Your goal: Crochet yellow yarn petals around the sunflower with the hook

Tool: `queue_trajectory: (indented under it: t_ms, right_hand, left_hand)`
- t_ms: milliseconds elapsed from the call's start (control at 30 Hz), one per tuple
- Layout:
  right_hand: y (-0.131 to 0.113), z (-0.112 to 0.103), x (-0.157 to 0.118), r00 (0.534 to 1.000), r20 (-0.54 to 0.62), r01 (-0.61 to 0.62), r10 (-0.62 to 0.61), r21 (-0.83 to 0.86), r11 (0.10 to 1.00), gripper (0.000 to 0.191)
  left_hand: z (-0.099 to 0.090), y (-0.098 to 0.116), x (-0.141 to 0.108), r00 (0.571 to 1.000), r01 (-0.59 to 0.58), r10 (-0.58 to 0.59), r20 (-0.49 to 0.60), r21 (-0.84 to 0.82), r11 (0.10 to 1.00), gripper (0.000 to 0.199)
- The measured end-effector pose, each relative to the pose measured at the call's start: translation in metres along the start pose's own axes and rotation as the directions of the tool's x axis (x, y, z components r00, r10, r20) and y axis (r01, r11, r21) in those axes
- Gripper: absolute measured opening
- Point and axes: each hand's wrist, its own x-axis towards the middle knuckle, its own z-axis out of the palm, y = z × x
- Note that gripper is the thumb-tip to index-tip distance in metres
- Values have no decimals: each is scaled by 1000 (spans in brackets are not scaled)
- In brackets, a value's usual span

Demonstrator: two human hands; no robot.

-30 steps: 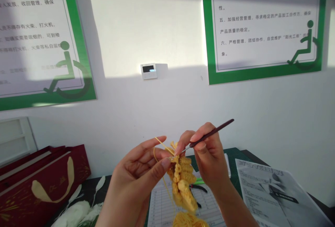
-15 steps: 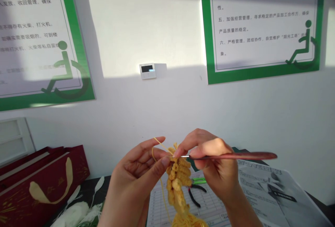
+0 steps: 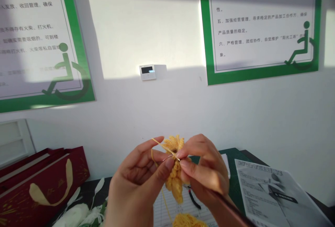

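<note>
A yellow crocheted piece (image 3: 176, 181) hangs between my two hands, its petal-like top fanned above the fingers. My left hand (image 3: 142, 174) pinches its left edge between thumb and fingers, with yellow yarn (image 3: 160, 144) running over the raised index finger. Close against it on the right, my right hand (image 3: 206, 167) grips a crochet hook (image 3: 225, 202), whose metal tip is at the stitches and whose reddish-brown handle slants down to the lower right. Below the piece lies a bundle of yellow yarn (image 3: 188, 220).
Printed sheets (image 3: 277, 192) and a green mat (image 3: 235, 171) lie at right. Black-handled pliers (image 3: 194, 199) rest on paper behind my right hand. Dark red gift bags (image 3: 52, 181) and white artificial flowers (image 3: 75, 214) are at left. Framed posters (image 3: 248, 77) hang on the wall.
The hook has swung from nearly level to slanting down right, and my right hand has turned with it. The crocheted piece has shifted, showing more petals on top.
</note>
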Motion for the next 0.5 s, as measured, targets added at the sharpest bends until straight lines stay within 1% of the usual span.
queue_trajectory:
  t_ms: [33, 67, 133, 167, 233, 267, 300, 333, 367, 400, 433, 500]
  right_hand:
    - [6, 1, -2, 999, -23, 46, -46, 35, 998, 32]
    - [11, 2, -3, 998, -56, 20, -16, 83, 996, 27]
    - [19, 3, -2, 998, -60, -18, 28, 172, 985, 17]
    - [22, 4, -1, 998, -59, -13, 25, 199, 980, 14]
    - [24, 6, 1, 994, -67, 99, -89, 169, 981, 11]
    - [25, 7, 2, 982, -86, 175, -166, 104, 979, 12]
    - [24, 8, 2, 962, -102, 256, -254, 8, 967, 14]
    - [23, 9, 1, 943, -110, 302, -313, -101, 948, 17]
    - [21, 10, 0, 912, -121, 362, -392, -214, 907, 19]
    - [19, 10, -1, 896, -111, 381, -430, -306, 873, 22]
    - [17, 10, -2, 873, -60, 438, -484, -340, 832, 24]
    - [11, 8, -4, 930, -29, 348, -366, -250, 903, 22]
  left_hand:
    - [-2, 0, 3, 998, 53, -52, 28, -27, 998, 40]
    - [-5, -1, 6, 995, 88, -87, 40, -44, 995, 43]
    - [-8, -2, 10, 990, 138, -135, 43, -62, 988, 49]
    - [-9, -3, 11, 987, 157, -154, 41, -68, 985, 51]
    - [-8, -4, 12, 983, 181, -178, 44, -86, 980, 51]
    - [-7, -5, 11, 985, 173, -170, 43, -96, 980, 50]
    - [-5, -5, 11, 989, 144, -141, 35, -103, 984, 49]
    - [-3, -6, 10, 996, 94, -93, 19, -102, 990, 47]
    - [-1, -7, 9, 1000, 31, -31, 0, -89, 996, 46]
    - [1, -8, 9, 999, -37, 36, -23, -65, 997, 45]
    - [2, -8, 9, 995, -95, 94, -40, -34, 995, 45]
    - [1, -9, 9, 986, -154, 155, -56, 21, 988, 45]
